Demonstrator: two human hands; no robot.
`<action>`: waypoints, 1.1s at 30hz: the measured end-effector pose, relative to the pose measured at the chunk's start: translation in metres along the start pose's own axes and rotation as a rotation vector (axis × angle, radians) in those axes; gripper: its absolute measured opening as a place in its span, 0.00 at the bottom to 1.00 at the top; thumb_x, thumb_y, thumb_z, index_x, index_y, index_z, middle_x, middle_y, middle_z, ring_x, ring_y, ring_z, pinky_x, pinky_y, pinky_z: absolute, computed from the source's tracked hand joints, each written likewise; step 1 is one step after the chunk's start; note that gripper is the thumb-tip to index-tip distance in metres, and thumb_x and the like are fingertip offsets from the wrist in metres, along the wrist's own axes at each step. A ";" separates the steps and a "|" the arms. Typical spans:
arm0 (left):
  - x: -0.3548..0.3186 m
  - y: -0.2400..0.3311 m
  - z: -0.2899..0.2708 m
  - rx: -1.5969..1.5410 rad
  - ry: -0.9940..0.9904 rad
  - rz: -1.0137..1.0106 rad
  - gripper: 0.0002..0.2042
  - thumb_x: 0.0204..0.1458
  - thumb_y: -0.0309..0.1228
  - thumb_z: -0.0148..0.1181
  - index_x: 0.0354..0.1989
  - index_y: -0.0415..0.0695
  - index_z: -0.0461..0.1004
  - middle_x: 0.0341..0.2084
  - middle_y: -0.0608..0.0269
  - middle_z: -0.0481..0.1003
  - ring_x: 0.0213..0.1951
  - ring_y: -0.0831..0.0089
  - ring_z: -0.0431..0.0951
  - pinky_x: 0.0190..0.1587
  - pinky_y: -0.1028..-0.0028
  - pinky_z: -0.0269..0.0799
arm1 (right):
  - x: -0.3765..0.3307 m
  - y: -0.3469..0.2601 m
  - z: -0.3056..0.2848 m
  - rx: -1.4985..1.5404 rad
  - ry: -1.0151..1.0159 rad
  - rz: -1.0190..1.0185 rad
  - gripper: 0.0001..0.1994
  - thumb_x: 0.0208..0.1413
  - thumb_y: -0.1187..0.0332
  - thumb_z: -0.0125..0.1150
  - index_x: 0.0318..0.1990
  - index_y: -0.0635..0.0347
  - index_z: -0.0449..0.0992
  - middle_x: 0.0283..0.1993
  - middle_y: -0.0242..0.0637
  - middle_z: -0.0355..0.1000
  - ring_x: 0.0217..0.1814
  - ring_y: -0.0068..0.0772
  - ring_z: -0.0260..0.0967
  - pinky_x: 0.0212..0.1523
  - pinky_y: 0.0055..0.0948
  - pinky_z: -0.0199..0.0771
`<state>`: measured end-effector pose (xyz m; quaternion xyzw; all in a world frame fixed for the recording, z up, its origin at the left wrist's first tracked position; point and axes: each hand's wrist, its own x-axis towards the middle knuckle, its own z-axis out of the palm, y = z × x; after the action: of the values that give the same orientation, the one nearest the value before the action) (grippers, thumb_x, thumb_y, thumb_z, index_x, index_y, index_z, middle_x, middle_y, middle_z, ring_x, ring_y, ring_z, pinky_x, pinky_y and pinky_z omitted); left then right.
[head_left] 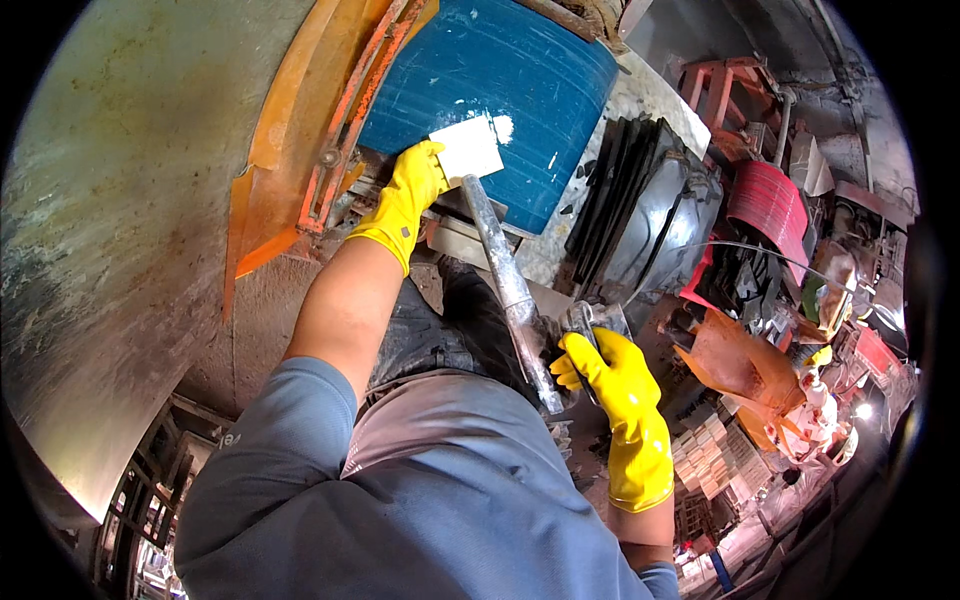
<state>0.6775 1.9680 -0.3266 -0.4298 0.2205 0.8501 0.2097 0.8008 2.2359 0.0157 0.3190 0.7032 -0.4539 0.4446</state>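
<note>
My left hand [415, 185], in a yellow rubber glove, is closed on the left edge of a flat white rectangular piece [468, 150]. This piece lies at the near part of a blue sheet-covered surface [540, 75], beside a smear of white powder [503, 128]. A worn grey metal bar [505, 265] slants from the near edge of the piece down towards my waist. Beside the bar's lower end, my yellow-gloved right hand [618, 375] has its fingers curled round a dark metal lever [582, 335]. Part of the lever is hidden by the fingers.
An orange-red metal frame [345, 130] borders the blue surface on the left, next to a large stained panel [130, 200]. Dark sheets [640, 200] lean together at right. Beyond are a pink-red roll [768, 210], an orange sheet-metal piece [745, 365] and stacked blocks [715, 455].
</note>
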 end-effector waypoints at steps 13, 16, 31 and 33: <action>0.001 0.000 -0.002 0.011 -0.013 -0.005 0.20 0.63 0.32 0.51 0.61 0.37 0.70 0.55 0.43 0.78 0.54 0.45 0.81 0.51 0.46 0.81 | 0.003 0.010 -0.002 0.000 -0.017 -0.017 0.21 0.68 0.55 0.62 0.49 0.71 0.79 0.37 0.46 0.83 0.35 0.35 0.81 0.40 0.30 0.81; -0.001 -0.001 -0.004 -0.022 -0.033 -0.001 0.20 0.63 0.32 0.51 0.60 0.35 0.70 0.54 0.43 0.79 0.53 0.46 0.81 0.51 0.45 0.81 | -0.001 0.007 -0.003 -0.004 -0.021 -0.020 0.24 0.68 0.52 0.63 0.51 0.70 0.79 0.38 0.45 0.82 0.38 0.35 0.81 0.43 0.31 0.80; -0.028 0.121 0.072 0.472 -0.178 0.282 0.16 0.66 0.32 0.55 0.59 0.39 0.73 0.47 0.52 0.82 0.45 0.59 0.85 0.47 0.61 0.83 | -0.025 0.026 -0.003 0.172 0.017 -0.149 0.20 0.67 0.59 0.64 0.52 0.72 0.77 0.41 0.47 0.83 0.40 0.37 0.81 0.46 0.33 0.81; -0.023 0.144 0.074 0.427 -0.193 0.295 0.16 0.67 0.33 0.57 0.59 0.42 0.74 0.47 0.56 0.83 0.44 0.63 0.85 0.45 0.64 0.82 | -0.025 0.032 -0.004 0.190 -0.004 -0.214 0.21 0.67 0.58 0.64 0.53 0.71 0.77 0.42 0.47 0.83 0.40 0.37 0.82 0.47 0.34 0.81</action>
<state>0.5643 1.8875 -0.2401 -0.2562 0.4340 0.8427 0.1895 0.8363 2.2509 0.0283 0.2822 0.6861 -0.5639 0.3628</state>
